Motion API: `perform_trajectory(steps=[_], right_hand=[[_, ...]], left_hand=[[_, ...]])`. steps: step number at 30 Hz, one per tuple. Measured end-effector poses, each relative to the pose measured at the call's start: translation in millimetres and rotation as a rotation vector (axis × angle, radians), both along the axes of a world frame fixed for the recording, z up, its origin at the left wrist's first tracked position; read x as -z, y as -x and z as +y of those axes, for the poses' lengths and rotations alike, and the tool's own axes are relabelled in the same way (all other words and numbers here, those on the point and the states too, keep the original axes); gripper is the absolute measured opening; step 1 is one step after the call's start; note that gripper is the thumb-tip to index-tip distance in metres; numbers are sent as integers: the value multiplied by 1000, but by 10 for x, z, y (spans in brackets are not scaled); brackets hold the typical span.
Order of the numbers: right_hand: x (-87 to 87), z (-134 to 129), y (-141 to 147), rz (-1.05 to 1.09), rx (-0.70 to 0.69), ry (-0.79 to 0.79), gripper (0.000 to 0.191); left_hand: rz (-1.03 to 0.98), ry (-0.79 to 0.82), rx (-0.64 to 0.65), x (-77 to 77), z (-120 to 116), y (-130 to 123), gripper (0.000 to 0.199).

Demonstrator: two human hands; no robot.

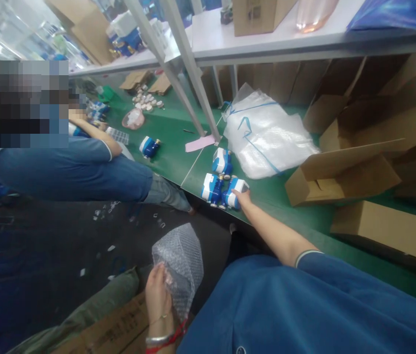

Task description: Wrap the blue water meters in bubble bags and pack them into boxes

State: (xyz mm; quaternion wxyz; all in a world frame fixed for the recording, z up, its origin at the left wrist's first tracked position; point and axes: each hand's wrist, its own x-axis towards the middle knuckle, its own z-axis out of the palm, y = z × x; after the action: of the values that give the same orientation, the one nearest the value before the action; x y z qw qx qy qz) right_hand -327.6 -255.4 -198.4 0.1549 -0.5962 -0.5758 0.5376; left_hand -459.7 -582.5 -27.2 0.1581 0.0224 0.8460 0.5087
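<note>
My left hand point(159, 292), with a bangle and red cord at the wrist, pinches a clear bubble-wrap bag point(184, 255) low in front of my body. On the green table's near edge, my right hand point(243, 197) grips the end of a blue-and-white device point(234, 191) with brass-coloured fittings. Two similar devices lie beside it, one to its left point(211, 189) and one behind point(222, 161). A stack of clear bubble-wrap bags point(267, 135) with blue ties lies farther back.
Open cardboard boxes point(344, 179) stand on the right. A pink slip point(199, 143) lies by the metal posts point(193, 73). Another person in blue point(75, 169) works at the left, near another device point(149, 147). A shelf point(304, 46) crosses above; a carton point(119, 329) sits at lower left.
</note>
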Motion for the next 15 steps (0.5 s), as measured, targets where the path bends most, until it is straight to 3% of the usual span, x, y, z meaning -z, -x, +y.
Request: perform_trajectory(steps=[3, 7, 9, 11, 15], right_hand=[[48, 1, -22, -129, 141, 56, 89], [110, -175, -269, -364, 261, -159, 96], [145, -336, -416, -411, 162, -274, 91], [182, -502, -575, -404, -40, -372, 86], [203, -640, -924, -317, -462, -528, 75]], left_hand=[[-39, 17, 16, 108, 12, 172, 12], [-158, 8, 36, 373, 95, 337, 20], [-233, -34, 50, 506, 158, 360, 25], [-281, -65, 84, 595, 220, 340, 30], [-251, -61, 156, 624, 268, 207, 40]])
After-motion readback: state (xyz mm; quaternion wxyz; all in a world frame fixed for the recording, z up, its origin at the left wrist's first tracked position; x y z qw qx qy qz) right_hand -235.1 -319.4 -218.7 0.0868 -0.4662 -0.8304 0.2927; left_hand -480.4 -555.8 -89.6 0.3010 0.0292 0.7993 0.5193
